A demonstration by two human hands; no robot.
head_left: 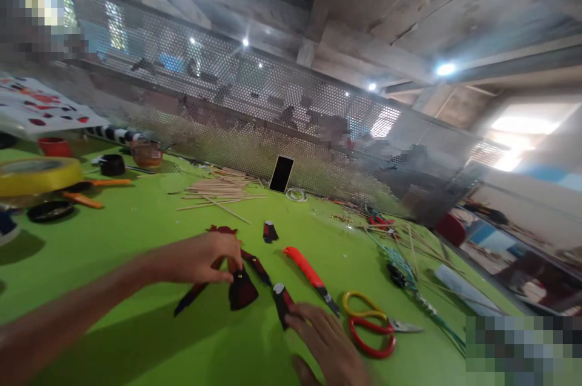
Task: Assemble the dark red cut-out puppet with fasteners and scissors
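My left hand (204, 257) reaches over a dark red and black jointed cut-out figure (244, 290), thumb and fingers pinched on its upper part. Small brass-coloured fasteners show at its joints. My right hand (330, 346) lies low at the centre, its fingertips touching the lower end of a separate dark piece (280, 304) with a red stripe and a pale tip. Another small dark piece (270, 231) lies farther back. An orange-handled cutter knife (310, 274) rests to the right of the figure, and scissors with yellow and red handles (370, 322) lie beside my right hand.
The green table (136, 216) holds thin wooden sticks (222, 189), a dark upright phone-like panel (282, 174) and a white coil (297, 195). At left are yellow tape (40, 177) and a glass jar (148, 154). Teal cord (402, 265) lies right; perforated mesh (254, 107) stands behind.
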